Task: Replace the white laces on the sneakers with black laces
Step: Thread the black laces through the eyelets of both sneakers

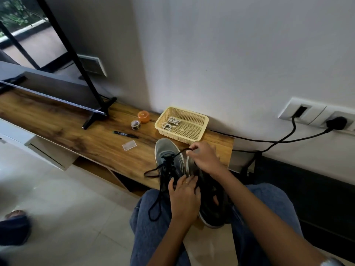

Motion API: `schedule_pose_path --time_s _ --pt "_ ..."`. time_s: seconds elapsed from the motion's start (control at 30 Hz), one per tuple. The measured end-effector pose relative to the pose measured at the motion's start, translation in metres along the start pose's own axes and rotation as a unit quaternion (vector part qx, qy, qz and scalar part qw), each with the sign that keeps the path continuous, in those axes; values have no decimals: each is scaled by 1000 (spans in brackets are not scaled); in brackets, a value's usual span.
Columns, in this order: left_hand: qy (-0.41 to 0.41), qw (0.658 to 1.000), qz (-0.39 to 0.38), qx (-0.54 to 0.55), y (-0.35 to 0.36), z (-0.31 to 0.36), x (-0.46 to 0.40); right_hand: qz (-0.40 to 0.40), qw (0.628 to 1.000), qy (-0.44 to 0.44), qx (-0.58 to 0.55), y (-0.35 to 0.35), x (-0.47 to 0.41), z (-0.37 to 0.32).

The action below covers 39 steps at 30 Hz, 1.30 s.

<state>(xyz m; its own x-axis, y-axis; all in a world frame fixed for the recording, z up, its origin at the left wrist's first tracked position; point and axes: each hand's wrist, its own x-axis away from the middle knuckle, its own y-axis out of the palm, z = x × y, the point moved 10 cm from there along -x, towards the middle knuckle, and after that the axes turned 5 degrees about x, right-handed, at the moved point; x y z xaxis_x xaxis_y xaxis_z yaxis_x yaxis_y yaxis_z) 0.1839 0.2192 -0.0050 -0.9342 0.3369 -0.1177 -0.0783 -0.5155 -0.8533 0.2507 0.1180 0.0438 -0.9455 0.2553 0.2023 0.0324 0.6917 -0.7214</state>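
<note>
We have one head-worn view, looking forward and down, close over our lap and the worktop by the wall.

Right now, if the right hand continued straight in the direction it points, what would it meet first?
Probably the yellow basket holding white laces; the right hand, pinching the black lace, points toward it, though depth is unclear.
</note>
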Motion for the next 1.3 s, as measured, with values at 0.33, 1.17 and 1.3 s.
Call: schedule_pose_path --time_s 0.33,1.17,1.3 --pt "-195 800 49 565 -82 43 -37 8 977 -130 -168 -69 63 -39" --pt "-158 728 174 644 -189 46 -94 -63 997 53 6 9 100 86" --pt "-147 735 169 639 -187 46 -95 -79 995 50 42 18 101 92"
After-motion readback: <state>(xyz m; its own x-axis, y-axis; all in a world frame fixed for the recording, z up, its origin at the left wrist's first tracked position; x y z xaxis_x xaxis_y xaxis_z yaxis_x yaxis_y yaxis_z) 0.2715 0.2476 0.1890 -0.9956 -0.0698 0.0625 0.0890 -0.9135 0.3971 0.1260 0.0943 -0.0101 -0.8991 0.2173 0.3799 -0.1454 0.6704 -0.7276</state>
